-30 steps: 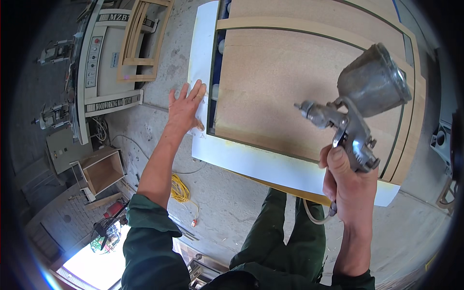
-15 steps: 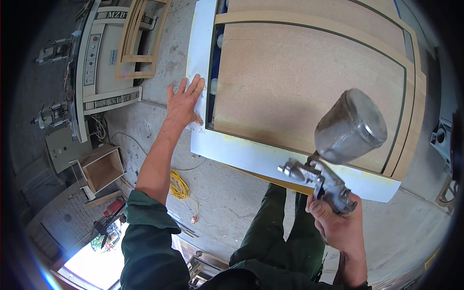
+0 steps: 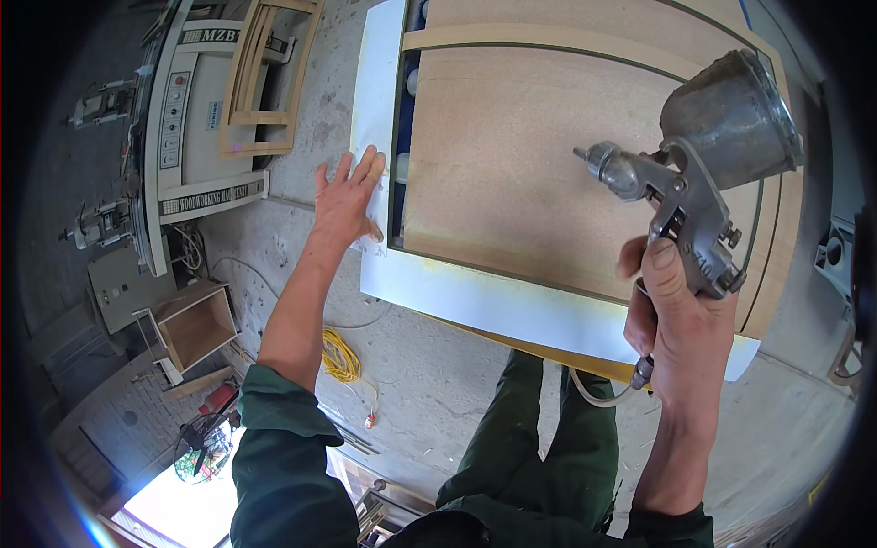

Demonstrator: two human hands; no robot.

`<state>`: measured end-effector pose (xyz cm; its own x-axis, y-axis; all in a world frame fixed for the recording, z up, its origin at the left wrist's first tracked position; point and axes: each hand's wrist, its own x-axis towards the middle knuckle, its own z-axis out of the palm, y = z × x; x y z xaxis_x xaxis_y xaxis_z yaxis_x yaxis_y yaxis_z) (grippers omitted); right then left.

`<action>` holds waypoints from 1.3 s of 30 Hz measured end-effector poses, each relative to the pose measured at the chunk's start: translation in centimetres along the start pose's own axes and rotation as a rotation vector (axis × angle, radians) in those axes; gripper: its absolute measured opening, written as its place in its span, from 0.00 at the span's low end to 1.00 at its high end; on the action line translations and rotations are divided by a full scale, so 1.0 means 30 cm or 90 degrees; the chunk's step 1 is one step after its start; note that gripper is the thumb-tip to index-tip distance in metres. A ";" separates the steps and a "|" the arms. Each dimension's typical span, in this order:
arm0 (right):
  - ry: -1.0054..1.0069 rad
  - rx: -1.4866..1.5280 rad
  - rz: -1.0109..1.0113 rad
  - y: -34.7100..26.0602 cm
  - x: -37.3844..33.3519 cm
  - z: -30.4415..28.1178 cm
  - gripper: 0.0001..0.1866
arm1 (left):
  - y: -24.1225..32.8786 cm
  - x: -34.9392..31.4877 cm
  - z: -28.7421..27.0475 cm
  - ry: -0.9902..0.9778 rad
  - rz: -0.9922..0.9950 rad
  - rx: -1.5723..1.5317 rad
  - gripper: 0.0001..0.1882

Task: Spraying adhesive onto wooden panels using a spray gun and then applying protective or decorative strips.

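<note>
My right hand (image 3: 681,320) is wrapped round the handle of a metal spray gun (image 3: 681,196). The gun's grey cup (image 3: 728,119) tilts to the right, and its nozzle points left above a brown board panel (image 3: 521,146). From the bottom of the handle runs a pale air hose (image 3: 594,395). My left hand (image 3: 350,196) lies with fingers spread on the white left border (image 3: 376,87) of the work surface, near its front corner. A light wooden frame (image 3: 548,36) surrounds the panel at the back and right. A dark gap with rounded white things inside shows along the panel's left side.
A pale woodworking machine (image 3: 206,119) stands at the left, with a slatted wooden frame (image 3: 260,119) leaning on it. Below are an open wooden box (image 3: 196,333), a coiled yellow cable (image 3: 340,356) on the concrete floor (image 3: 429,384) and a fan (image 3: 201,447).
My right hand has raised the spray gun away from me and to the right, turning it so that its trigger side and hose now show. The left hand stays in place.
</note>
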<state>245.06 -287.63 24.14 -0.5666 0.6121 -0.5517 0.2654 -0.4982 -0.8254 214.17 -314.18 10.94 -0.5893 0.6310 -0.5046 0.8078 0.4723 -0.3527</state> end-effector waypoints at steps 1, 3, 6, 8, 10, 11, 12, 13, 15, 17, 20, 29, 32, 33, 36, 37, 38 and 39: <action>0.019 -0.001 -0.007 -0.006 0.003 0.005 0.25 | 0.003 0.002 -0.001 -0.004 0.000 0.004 0.78; 0.014 -0.004 -0.007 -0.002 0.000 0.003 0.24 | 0.002 0.000 -0.003 -0.003 0.000 0.001 0.78; -0.004 -0.014 0.001 0.019 -0.022 -0.013 0.24 | -0.003 -0.002 0.004 0.003 0.000 -0.003 0.80; -0.030 -0.021 0.016 0.030 -0.050 -0.023 0.22 | -0.007 -0.003 0.008 0.008 0.000 -0.006 0.81; -0.057 -0.010 0.039 0.058 -0.082 -0.046 0.22 | -0.007 -0.004 0.010 0.002 -0.002 -0.009 0.81; -0.085 0.001 0.062 0.068 -0.100 -0.055 0.21 | -0.007 -0.005 0.011 0.001 -0.003 -0.009 0.81; -0.083 0.005 0.090 0.064 -0.120 -0.054 0.20 | -0.007 -0.004 0.014 0.000 -0.004 -0.008 0.81; -0.085 0.005 0.092 0.070 -0.137 -0.061 0.20 | -0.008 -0.003 0.016 -0.002 -0.005 -0.007 0.81; -0.103 -0.013 0.144 0.083 -0.174 -0.076 0.20 | -0.006 -0.001 0.011 -0.005 -0.005 -0.010 0.81; -0.101 -0.013 0.152 0.096 -0.208 -0.085 0.18 | -0.003 0.004 0.005 -0.008 -0.005 -0.012 0.81; -0.131 -0.017 0.168 0.126 -0.247 -0.110 0.15 | -0.001 0.007 -0.001 -0.011 -0.007 -0.021 0.81; -0.195 -0.049 0.218 0.117 -0.245 -0.135 0.15 | 0.001 0.002 0.008 -0.018 -0.018 0.005 0.81; -0.148 -0.057 0.214 0.114 -0.228 -0.133 0.15 | 0.004 0.004 0.008 -0.018 -0.017 -0.001 0.81; -0.149 -0.057 0.215 0.112 -0.224 -0.131 0.15 | 0.006 0.003 0.007 -0.016 -0.016 -0.002 0.81; -0.120 -0.012 0.178 0.085 -0.208 -0.134 0.16 | 0.004 0.001 0.007 -0.008 -0.012 -0.004 0.81; -0.119 -0.012 0.180 0.068 -0.206 -0.129 0.16 | 0.002 0.000 0.007 0.001 -0.010 -0.005 0.81; -0.104 -0.004 0.179 0.052 -0.205 -0.118 0.16 | 0.000 -0.001 0.008 0.000 -0.009 -0.005 0.81; -0.088 0.004 0.178 0.045 -0.205 -0.112 0.16 | -0.002 -0.002 0.009 0.002 -0.008 -0.007 0.80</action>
<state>251.53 -290.01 26.02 -0.5731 0.3622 -0.7351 0.4212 -0.6393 -0.6433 214.15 -314.42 10.77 -0.5994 0.6271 -0.4974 0.8001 0.4873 -0.3498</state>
